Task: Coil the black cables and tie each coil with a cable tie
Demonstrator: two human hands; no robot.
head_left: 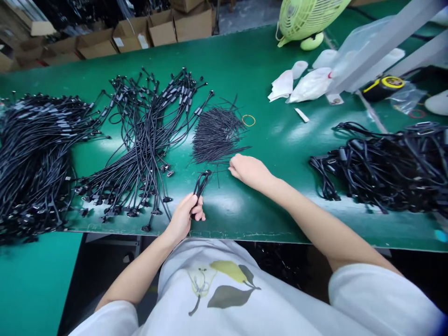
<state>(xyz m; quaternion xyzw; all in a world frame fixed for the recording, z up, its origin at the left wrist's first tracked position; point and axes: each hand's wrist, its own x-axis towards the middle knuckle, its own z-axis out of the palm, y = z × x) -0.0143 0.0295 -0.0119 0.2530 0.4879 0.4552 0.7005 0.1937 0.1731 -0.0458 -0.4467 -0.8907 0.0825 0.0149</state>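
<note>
My left hand (185, 214) is closed around a folded black cable (201, 182), whose looped end sticks up past the fingers near the table's front edge. My right hand (250, 170) is pinched shut at the near right edge of a pile of thin black twist ties (215, 135). One thin tie seems to reach its fingertips, though the fingers partly hide it. Left of the pile lies a spread bunch of straight black cables (150, 126) with metal plugs at their ends.
A larger heap of cables (31, 154) covers the far left. Folded, bundled cables (392, 168) lie at the right. Behind are a yellow rubber band (248, 120), white bags (311, 85), a tape measure (383, 87) and a green fan (308, 18). Cardboard boxes (131, 35) stand beyond the green table (245, 60).
</note>
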